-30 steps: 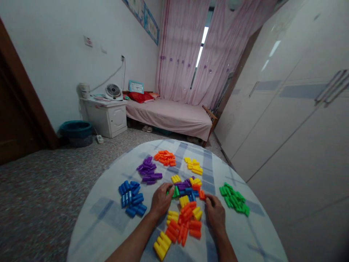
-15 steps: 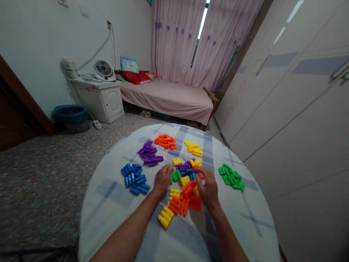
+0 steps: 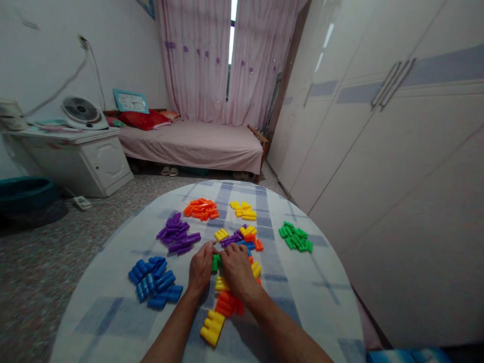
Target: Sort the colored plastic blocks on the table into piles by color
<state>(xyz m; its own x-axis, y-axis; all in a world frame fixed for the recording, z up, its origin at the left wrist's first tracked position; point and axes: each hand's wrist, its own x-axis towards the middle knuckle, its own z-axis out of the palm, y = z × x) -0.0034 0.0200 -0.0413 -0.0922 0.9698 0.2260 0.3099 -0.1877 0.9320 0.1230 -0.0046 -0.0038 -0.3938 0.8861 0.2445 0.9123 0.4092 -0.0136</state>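
Between my two hands is a green plastic toy block (image 3: 215, 263) made of joined tubes. My left hand (image 3: 201, 268) is closed at its left side, fingers curled against it. From the right, my right hand (image 3: 237, 267) reaches over the assembled coloured blocks, its bent fingers closed at the green block's right side; its fingertips are partly hidden. Just beyond the hands lie purple blocks (image 3: 231, 238) and a yellow block (image 3: 221, 235). Nearer to me, orange blocks (image 3: 226, 304) and a yellow block (image 3: 212, 327) stick out below my right wrist.
Sorted piles ring the round table (image 3: 313, 312): blue blocks (image 3: 155, 282), purple blocks (image 3: 177, 234), orange blocks (image 3: 201, 208), yellow blocks (image 3: 244, 210) and green blocks (image 3: 296, 237). Behind stand a bed (image 3: 196, 143) and a white cabinet (image 3: 102, 164); wardrobe doors (image 3: 340, 151) line the right.
My right hand has moved left, from the right edge of the joined blocks to the green block beside my left hand. The view has turned to the right.
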